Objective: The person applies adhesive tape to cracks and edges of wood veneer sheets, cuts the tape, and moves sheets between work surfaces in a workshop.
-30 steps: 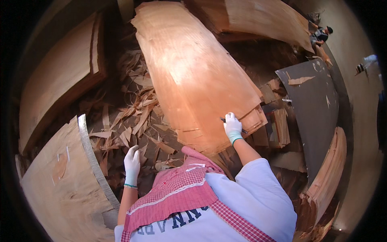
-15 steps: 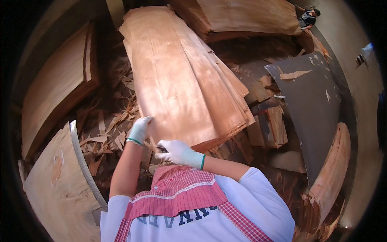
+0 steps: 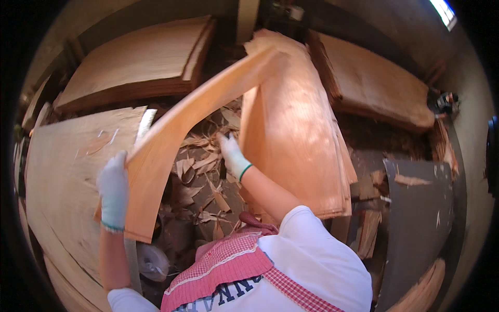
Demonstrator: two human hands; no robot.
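A long wood veneer sheet (image 3: 192, 117) is lifted at its near end and bent in an arc, its far end still on the veneer stack (image 3: 306, 140). My left hand (image 3: 113, 192), in a white glove with a green cuff, is closed on the sheet's near end at the left. Beside the stack's left edge, my gloved right hand (image 3: 234, 156) reaches over the scraps with its fingers curled. A small dark thing shows at its fingertips, too little of it to name. The stack's layers fan out unevenly along the right side.
Another veneer pile (image 3: 135, 57) stands at the far left, and one more (image 3: 374, 78) at the far right. A pale sheet-topped pile (image 3: 73, 171) is at my left. Torn veneer scraps (image 3: 208, 166) litter the floor between. A dark board (image 3: 421, 223) lies at the right. Far off is a person (image 3: 447, 102).
My left hand has moved left, raising the top sheet's near end off the stack. My right hand has moved forward, away from my body. The view has swung left.
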